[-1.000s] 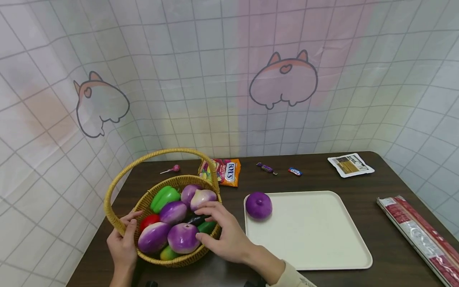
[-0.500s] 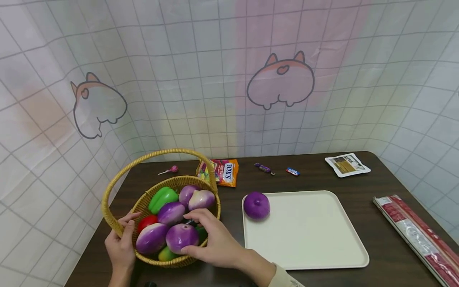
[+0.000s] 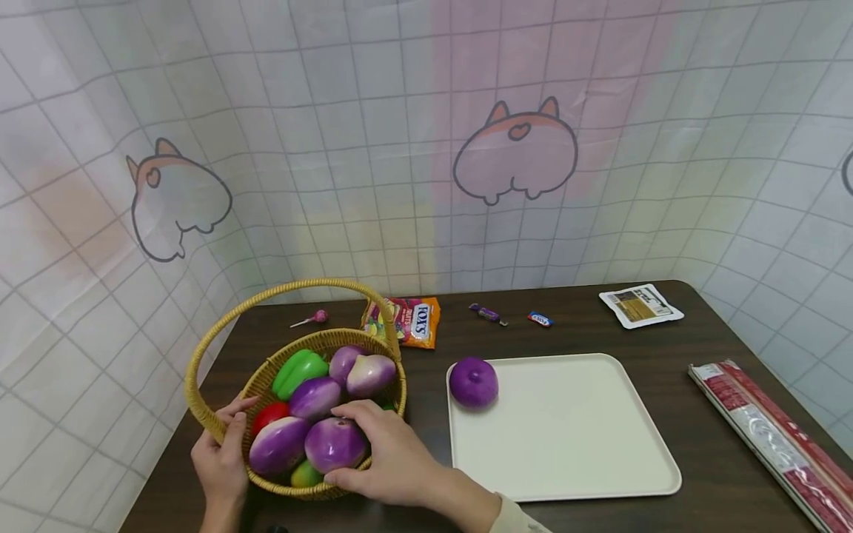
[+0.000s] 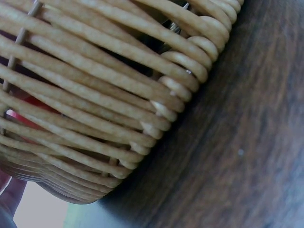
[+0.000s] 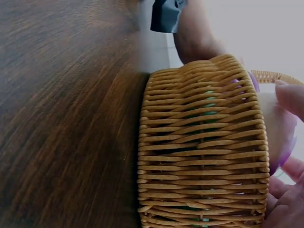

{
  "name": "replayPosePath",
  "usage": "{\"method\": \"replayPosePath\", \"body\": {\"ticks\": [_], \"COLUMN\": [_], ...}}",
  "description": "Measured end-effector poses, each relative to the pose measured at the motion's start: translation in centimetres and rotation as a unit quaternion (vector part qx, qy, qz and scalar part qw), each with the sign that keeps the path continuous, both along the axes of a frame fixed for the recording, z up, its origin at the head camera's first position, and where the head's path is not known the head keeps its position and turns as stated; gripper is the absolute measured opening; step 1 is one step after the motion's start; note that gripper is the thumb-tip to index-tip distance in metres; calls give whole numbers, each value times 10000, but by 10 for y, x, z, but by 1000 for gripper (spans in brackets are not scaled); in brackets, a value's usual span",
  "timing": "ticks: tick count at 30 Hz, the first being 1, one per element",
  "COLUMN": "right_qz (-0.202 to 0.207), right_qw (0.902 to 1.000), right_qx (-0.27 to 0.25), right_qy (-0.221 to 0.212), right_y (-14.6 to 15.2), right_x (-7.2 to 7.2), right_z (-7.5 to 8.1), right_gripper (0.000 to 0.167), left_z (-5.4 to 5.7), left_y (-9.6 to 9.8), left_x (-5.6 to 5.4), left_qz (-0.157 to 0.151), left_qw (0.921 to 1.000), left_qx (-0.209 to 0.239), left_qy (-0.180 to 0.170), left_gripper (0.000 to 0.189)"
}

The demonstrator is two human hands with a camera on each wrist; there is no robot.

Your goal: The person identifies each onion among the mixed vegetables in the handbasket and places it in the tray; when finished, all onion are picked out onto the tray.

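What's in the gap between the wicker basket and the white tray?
A strip of bare dark tabletop separates the basket from the tray, with the right forearm crossing its near end, as the head view shows.

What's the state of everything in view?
Basket: upright, filled, handle up
Left grip: holding basket
Right grip: around round eggplant in basket
Tray: flat, bearing one purple vegetable
Candy bag: flat
Lollipop: lying down
Purple candy: wrapped
Blue candy: wrapped
White packet: flat
Red packet: flat
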State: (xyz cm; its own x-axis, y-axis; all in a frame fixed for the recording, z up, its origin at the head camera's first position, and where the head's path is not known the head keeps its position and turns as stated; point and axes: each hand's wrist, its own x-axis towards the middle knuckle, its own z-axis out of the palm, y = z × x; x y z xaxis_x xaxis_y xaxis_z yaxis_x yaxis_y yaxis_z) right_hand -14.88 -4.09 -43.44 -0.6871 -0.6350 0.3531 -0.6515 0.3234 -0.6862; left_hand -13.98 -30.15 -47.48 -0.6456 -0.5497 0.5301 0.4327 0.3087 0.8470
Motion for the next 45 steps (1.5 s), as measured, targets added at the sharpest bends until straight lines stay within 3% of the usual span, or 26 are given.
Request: {"method": "replayPosePath", "body": {"ticks": [4,8,19,25,32,38,45], "right_qz": [-103,-192,-166,123,375,425,281], "right_qw": [9976,9962,9988,9998,9983,9975,9984], "right_qx": [291,369,278,-39,-390,-522,-442], "right_qy": [617,770,368,128,202,194,-220], "right_y": [-3,-4,0,4,9,15,22], "right_x": [3,4,4,1,-4,-6,-8], "right_z": [-3,-3,0,3,6,11,17], "right_gripper": [63,62,66,66,71,75,83], "left_z": [-1,-1,1,1,0,1,2], "left_y": [0,0,0,0,-1,0,1], "left_x": [1,1,1,1,1,0,1], "left_qz": [-46,-32,23,-24,-82,-52,10], "left_qw": [10000,10000,9999,9999,9999,10000,10000], "left_qx": [34,4,-142,-131,-55,-21,-27], "left_qy": [47,47,-54,27,104,75,14], "left_gripper": [25,24,24,24,24,25,24]}}
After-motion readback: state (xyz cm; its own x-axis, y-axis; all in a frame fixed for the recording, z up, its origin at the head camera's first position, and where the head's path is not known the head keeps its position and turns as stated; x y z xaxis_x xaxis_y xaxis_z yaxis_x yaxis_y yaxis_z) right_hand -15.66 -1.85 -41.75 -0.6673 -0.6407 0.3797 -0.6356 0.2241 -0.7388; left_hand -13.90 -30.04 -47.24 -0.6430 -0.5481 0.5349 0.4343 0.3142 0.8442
